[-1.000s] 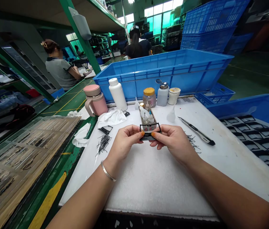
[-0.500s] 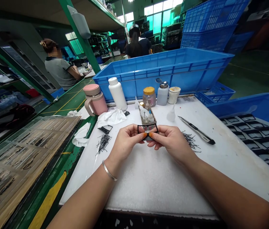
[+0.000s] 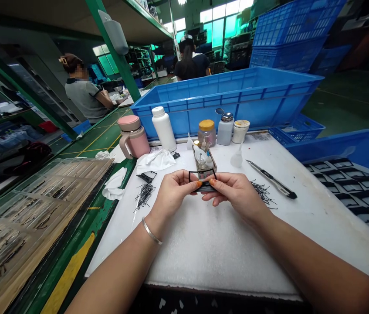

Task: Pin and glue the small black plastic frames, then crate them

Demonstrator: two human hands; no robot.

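Between both hands, above the white work surface [image 3: 204, 244], is a small black rectangular frame piece [image 3: 208, 189] with a see-through opening. My left hand [image 3: 179, 187] pinches its left end, thumb in front. My right hand [image 3: 228, 186] grips the right end, with its thumb on the front face. Thin black strips [image 3: 144, 195] lie in a loose pile left of my left hand, and more black strips [image 3: 262, 194] lie beside my right hand. A similar black frame piece [image 3: 147, 176] rests near the left pile. Just behind the hands stands a small box of bottles [image 3: 204, 160].
A utility knife [image 3: 272, 179] lies on the right. Along the back stand a pink mug [image 3: 135, 139], a white bottle [image 3: 165, 131], a yellow-lidded jar [image 3: 207, 133] and a pump bottle [image 3: 225, 130], before a blue crate [image 3: 252, 98]. Frame pieces fill a right-hand crate [image 3: 350, 146]. Two people sit beyond.
My right thumb has slid a little to the right along the frame piece, opening a gap between the thumbs. The whole view has shifted slightly.
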